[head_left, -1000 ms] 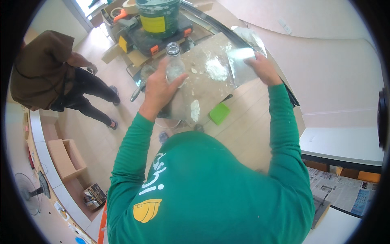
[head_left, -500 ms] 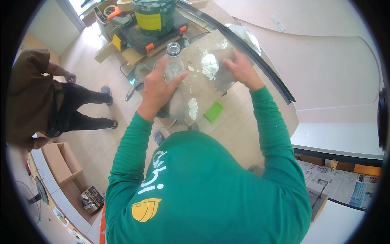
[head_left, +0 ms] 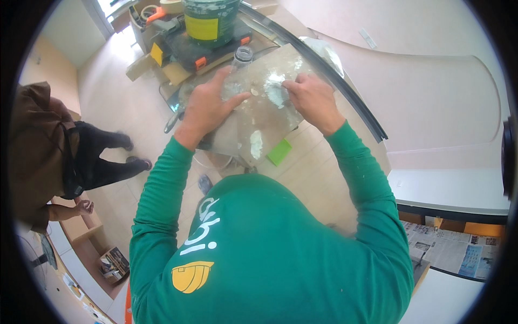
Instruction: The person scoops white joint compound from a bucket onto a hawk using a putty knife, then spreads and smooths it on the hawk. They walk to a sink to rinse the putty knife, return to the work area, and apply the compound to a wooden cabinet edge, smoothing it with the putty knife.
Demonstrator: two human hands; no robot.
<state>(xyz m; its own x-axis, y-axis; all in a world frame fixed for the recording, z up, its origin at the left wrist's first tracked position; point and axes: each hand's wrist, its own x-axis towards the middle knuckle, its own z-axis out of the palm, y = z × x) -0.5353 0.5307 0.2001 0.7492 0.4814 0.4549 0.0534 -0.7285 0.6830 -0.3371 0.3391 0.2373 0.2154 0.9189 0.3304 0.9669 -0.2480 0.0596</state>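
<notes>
My left hand (head_left: 208, 105) is over the left side of a stained board (head_left: 229, 140), fingers and thumb apart with nothing between them. Just past its fingertips stands a clear open-necked bottle (head_left: 243, 55), its lower part partly hidden by the hand. My right hand (head_left: 314, 101) has its fingers pinched together beside a white powdery heap (head_left: 274, 79). It grips a thin greyish flat piece (head_left: 278, 97) that overlaps the heap; its exact kind is hard to tell. Closer to me on the board lies a smear of white paste (head_left: 256, 143).
A green bucket (head_left: 210, 24) rests on a dark case (head_left: 178, 48) beyond the board. A long black strip (head_left: 350, 102) curves along the right. Below the board is a green flat piece (head_left: 279, 152). Another person (head_left: 65, 146) stands at the left; a scraper handle (head_left: 171, 122) sticks out nearby.
My left hand has let go of the bottle, which now stands farther off and to the right. My right hand has moved left with the flat piece onto the powder. The other person's arm has lowered.
</notes>
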